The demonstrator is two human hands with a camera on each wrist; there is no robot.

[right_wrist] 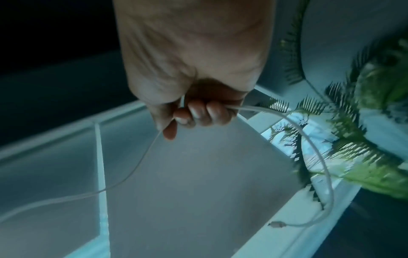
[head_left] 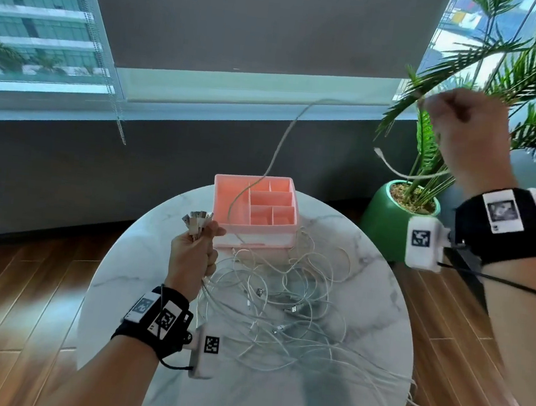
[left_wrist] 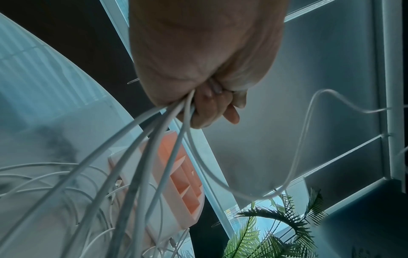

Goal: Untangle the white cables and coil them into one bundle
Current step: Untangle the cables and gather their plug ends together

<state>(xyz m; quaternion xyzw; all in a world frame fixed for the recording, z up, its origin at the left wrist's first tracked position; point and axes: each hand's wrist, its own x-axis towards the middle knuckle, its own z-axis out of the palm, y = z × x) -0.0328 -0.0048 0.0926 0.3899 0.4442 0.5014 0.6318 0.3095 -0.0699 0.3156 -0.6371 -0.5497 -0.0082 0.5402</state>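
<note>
A tangle of white cables (head_left: 285, 307) lies on the round marble table (head_left: 140, 275). My left hand (head_left: 193, 251) grips several cables in a fist above the table's left side, their USB plugs (head_left: 196, 221) fanning out above the thumb. In the left wrist view the cables (left_wrist: 154, 139) stream down from that left hand (left_wrist: 205, 97). My right hand (head_left: 466, 131) is raised high at the right and grips one white cable (head_left: 278, 151) that runs down towards the left hand. The cable's free end (head_left: 379, 152) dangles by the plant. In the right wrist view the fingers (right_wrist: 200, 113) curl round this cable (right_wrist: 309, 139).
A pink compartment organiser (head_left: 255, 213) stands at the table's far edge, the pulled cable passing over it. A potted palm (head_left: 401, 213) stands on the floor to the right, its fronds close to my raised right hand. Wooden floor surrounds the table; a window wall lies beyond.
</note>
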